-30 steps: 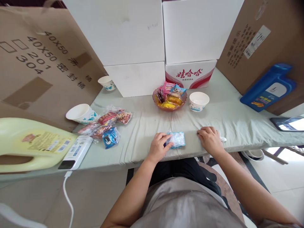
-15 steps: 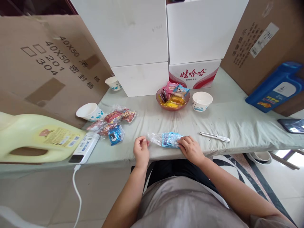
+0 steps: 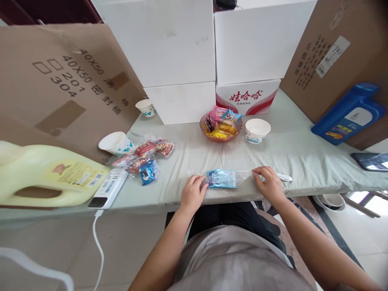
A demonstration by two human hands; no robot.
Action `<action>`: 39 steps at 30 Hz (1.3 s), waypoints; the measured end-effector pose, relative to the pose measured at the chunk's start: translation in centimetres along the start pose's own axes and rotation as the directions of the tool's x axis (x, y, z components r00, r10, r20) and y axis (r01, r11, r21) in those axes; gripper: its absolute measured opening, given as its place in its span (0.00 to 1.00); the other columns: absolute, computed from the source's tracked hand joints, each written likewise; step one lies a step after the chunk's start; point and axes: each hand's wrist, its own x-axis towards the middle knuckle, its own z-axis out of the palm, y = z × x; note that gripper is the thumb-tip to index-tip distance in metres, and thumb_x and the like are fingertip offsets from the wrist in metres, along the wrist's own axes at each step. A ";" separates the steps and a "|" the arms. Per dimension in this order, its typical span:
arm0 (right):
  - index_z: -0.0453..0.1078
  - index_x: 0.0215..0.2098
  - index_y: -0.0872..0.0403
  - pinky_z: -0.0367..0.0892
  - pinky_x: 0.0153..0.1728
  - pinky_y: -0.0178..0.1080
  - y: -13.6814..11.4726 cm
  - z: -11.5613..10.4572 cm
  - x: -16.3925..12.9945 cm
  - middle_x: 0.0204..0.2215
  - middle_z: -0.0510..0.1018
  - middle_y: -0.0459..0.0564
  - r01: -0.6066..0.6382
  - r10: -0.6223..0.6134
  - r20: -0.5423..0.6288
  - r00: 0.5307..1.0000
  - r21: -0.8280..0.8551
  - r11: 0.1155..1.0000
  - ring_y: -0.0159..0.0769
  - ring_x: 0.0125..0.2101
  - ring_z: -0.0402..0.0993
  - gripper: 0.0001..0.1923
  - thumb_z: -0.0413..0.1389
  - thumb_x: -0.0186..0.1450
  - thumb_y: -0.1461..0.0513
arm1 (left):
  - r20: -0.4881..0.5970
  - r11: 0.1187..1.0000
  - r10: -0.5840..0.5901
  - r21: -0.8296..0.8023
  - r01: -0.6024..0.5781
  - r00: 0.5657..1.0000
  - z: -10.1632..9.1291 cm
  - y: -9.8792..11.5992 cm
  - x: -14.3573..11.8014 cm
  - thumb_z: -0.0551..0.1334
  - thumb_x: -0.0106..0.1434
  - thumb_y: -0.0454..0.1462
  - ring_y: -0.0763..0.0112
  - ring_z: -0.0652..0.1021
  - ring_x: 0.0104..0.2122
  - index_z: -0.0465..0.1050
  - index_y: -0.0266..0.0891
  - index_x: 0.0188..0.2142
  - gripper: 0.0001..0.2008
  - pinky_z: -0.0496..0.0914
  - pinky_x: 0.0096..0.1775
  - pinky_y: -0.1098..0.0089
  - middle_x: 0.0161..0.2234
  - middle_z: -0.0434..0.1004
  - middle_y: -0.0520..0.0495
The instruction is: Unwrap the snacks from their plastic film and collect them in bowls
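The blue snack packet [image 3: 221, 178] lies flat and apparently unopened between the two hands, close to the bench's [image 3: 303, 153] near edge. The left hand [image 3: 192, 194] pins its left end with bent fingers; the right hand [image 3: 269, 184] rests curled on the pen-like tool [image 3: 283, 177], not clearly gripping. Beyond the fingers the cloth is open up to the bowl of sweets [image 3: 221, 127].

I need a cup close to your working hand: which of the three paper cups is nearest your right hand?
The paper cup just right of the snack bowl is nearest the right hand; the other two cups stand far left by the brown carton.
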 end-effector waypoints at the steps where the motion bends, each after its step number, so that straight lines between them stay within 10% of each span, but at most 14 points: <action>1: 0.71 0.35 0.51 0.68 0.43 0.47 0.8 -0.9 0.0 0.33 0.77 0.52 -0.056 0.054 -0.046 0.997 -0.044 0.997 0.43 0.38 0.72 0.09 0.50 0.68 0.59 | -0.025 1.000 0.017 -0.003 -0.017 1.000 -0.2 -0.1 0.0 0.60 0.64 0.35 0.62 0.76 0.40 0.74 0.40 0.42 0.08 0.73 0.41 0.62 0.39 0.75 0.44; 6: 0.71 0.39 0.52 0.68 0.45 0.48 -0.4 -3.1 0.2 0.36 0.76 0.54 -0.059 0.048 -0.142 0.989 -0.069 0.996 0.44 0.41 0.72 0.09 0.50 0.68 0.59 | -0.220 0.987 0.147 0.099 -0.128 0.964 -1.9 2.0 -0.1 0.60 0.62 0.30 0.57 0.74 0.45 0.74 0.41 0.33 0.06 0.70 0.47 0.56 0.39 0.77 0.44; 12: 0.60 0.59 0.55 0.68 0.48 0.50 -4.9 -0.1 1.1 0.50 0.73 0.59 0.069 -0.074 0.116 0.990 0.049 0.996 0.47 0.48 0.71 0.27 0.54 0.66 0.53 | 0.009 0.929 0.362 0.084 -0.361 0.932 -3.2 4.3 -2.0 0.57 0.61 0.27 0.56 0.70 0.57 0.72 0.41 0.31 0.10 0.60 0.58 0.50 0.47 0.78 0.48; 17: 0.72 0.44 0.52 0.69 0.41 0.46 -3.3 -0.3 0.2 0.33 0.78 0.51 0.152 -0.181 0.287 0.941 0.121 0.981 0.40 0.36 0.73 0.11 0.49 0.68 0.64 | 0.130 0.961 0.250 0.083 -0.262 0.959 -4.7 2.0 -5.0 0.58 0.63 0.30 0.59 0.75 0.47 0.72 0.42 0.34 0.07 0.68 0.50 0.57 0.38 0.78 0.47; 24: 0.74 0.37 0.49 0.63 0.54 0.52 -2.6 -5.5 -3.0 0.37 0.79 0.48 0.328 -0.411 0.491 0.768 0.249 0.911 0.40 0.46 0.72 0.20 0.46 0.59 0.75 | 0.089 0.991 0.128 0.035 -0.131 0.988 -6.5 1.4 -5.6 0.57 0.67 0.36 0.70 0.75 0.27 0.69 0.41 0.31 0.08 0.68 0.31 0.68 0.27 0.74 0.50; 32: 0.72 0.35 0.54 0.69 0.39 0.40 -4.2 -2.1 -0.8 0.32 0.77 0.51 0.217 -0.263 0.489 0.832 0.150 0.964 0.39 0.38 0.71 0.16 0.46 0.58 0.74 | 0.027 0.872 0.423 -0.284 -0.398 0.906 -5.2 8.2 0.0 0.57 0.66 0.35 0.67 0.74 0.33 0.71 0.41 0.36 0.05 0.72 0.37 0.64 0.30 0.76 0.47; 39: 0.72 0.47 0.54 0.70 0.41 0.40 -3.5 -0.4 -0.2 0.44 0.77 0.55 0.238 -0.169 0.507 0.845 -0.073 0.969 0.40 0.42 0.73 0.16 0.46 0.66 0.68 | 0.211 0.974 0.189 0.086 -0.211 0.959 -2.2 5.3 -1.1 0.55 0.65 0.31 0.61 0.75 0.39 0.72 0.41 0.41 0.09 0.74 0.41 0.60 0.41 0.75 0.43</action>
